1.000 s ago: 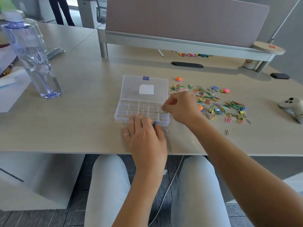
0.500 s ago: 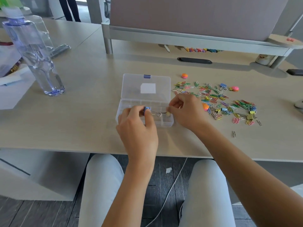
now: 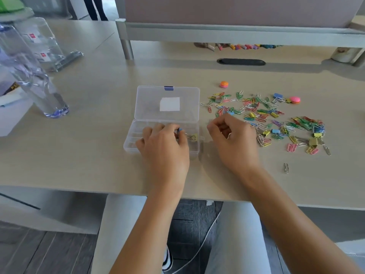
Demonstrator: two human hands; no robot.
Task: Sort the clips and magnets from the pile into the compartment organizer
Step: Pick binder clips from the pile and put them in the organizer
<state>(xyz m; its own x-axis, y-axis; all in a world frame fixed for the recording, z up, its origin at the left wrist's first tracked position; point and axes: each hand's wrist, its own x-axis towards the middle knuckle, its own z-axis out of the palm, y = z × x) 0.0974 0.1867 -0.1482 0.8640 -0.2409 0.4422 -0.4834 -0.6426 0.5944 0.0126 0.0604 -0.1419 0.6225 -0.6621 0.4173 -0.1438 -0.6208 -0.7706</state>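
Pale wood tabletop [image 3: 83, 147] runs in front of you, with a grey-framed divider along its far edge. Your clear compartment organizer [image 3: 134, 142] sits near the front edge at the middle, its lid [image 3: 167, 103] folded back flat toward the far side. Your left hand [image 3: 164, 147] hovers over the organizer's compartments, fingers curled, pinching a small blue binder clip [image 3: 180, 130] at the fingertips. Just right of it, a yellow binder clip [image 3: 194, 137] lies in a compartment at the organizer's right end. Your right hand [image 3: 233, 141] is beside the organizer's right wall, fingers loosely curled; whether it has anything between them cannot be told. The pile of coloured clips [image 3: 264, 119] spreads across the right half of the tabletop, starting just behind that hand. An orange magnet [image 3: 224, 84] and a pink magnet [image 3: 295, 99] lie along the pile's far side. A clear water bottle [image 3: 33, 82] stands toward the left edge.
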